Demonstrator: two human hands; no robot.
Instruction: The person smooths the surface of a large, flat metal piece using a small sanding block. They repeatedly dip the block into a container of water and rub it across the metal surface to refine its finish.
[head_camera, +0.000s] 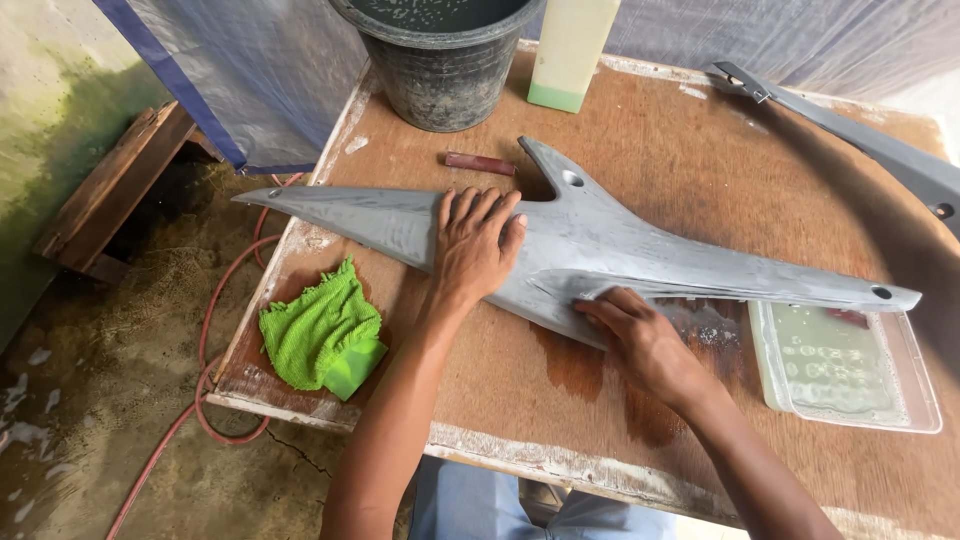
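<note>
1. Where fingers spread flat: left hand (475, 245) open, palm pressing down on grey plastic body panel (600, 245), gripping nothing.
2. Right hand (640, 335) at panel's lower near edge, fingers bent narrow against it; whether holding anything, cannot tell.
3. Panel lying lengthwise across wet wooden table (620, 420), pointed tip overhanging left edge.
4. Beside: green cloth (320, 335), shallow water tray (850, 365), black bucket (440, 60).
5. Probable risk: panel sliding on wet surface, overhanging tip flexing.

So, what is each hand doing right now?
Left hand: open, flat on the grey panel.
Right hand: fingers pressed on the panel's lower edge; any grip cannot be told.
</note>
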